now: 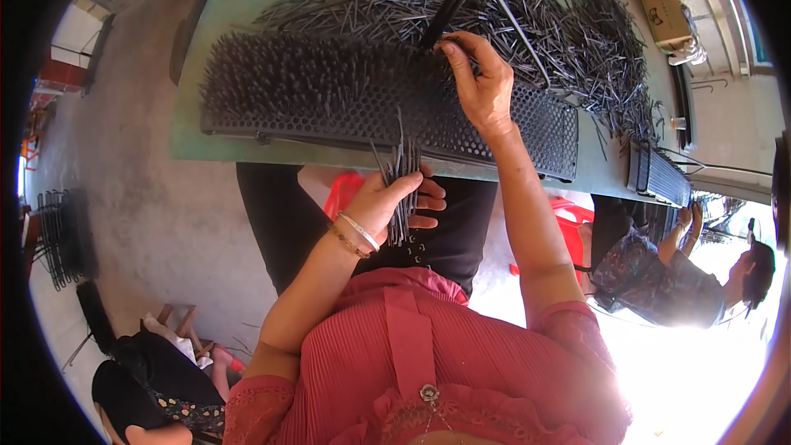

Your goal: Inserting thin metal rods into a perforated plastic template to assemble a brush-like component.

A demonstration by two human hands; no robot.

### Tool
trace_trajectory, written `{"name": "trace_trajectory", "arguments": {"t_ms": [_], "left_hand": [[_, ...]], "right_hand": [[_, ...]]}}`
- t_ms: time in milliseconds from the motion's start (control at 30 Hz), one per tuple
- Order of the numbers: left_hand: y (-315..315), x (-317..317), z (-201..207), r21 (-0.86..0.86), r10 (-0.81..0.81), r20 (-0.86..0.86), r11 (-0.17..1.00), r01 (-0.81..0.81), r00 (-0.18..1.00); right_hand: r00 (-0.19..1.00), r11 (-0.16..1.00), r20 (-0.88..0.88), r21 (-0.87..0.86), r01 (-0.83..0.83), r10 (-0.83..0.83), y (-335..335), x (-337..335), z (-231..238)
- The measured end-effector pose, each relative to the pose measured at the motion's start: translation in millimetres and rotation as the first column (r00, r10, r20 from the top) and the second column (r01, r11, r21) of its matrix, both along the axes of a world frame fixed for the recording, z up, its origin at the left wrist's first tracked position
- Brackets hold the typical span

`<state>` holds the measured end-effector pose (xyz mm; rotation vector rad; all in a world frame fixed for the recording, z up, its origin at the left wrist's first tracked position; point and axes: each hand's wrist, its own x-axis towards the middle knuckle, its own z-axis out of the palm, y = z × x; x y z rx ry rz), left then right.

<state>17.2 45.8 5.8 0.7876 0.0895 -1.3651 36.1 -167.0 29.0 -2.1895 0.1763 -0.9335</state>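
Note:
A bundle of thin black sticks (401, 189) is gripped in my left hand (387, 202), just in front of the table's near edge. Before me lies a long black perforated tray (527, 128). Its left part is packed with upright black sticks (280, 74), while the holes toward the right show bare. My right hand (480, 78) is over the tray's far side, thumb and forefinger pinched together near the edge of the standing sticks. Whatever is between those fingertips is too small and dark to make out.
A large heap of loose black sticks (568, 25) covers the far side of the green table (239, 0). Thin dark rods cross over the heap. A cardboard box (666, 18) stands at the far right. One person (676, 272) works at the right; another (165, 379) sits at the lower left.

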Motion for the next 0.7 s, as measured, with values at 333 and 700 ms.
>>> {"name": "trace_trajectory", "arguments": {"t_ms": [333,700], "left_hand": [[1.1,0.8,-0.3,0.001,0.008,-0.016,1.000,-0.008,1.000],[-1.1,1.0,-0.9,-0.001,-0.006,-0.016,1.000,0.006,1.000]], "right_hand": [[1.000,1.000,0.006,-0.022,0.003,-0.003,-5.2,1.4,-4.9],[0.999,0.999,0.008,-0.011,0.048,-0.048,9.9,1.3,-10.8]]}}
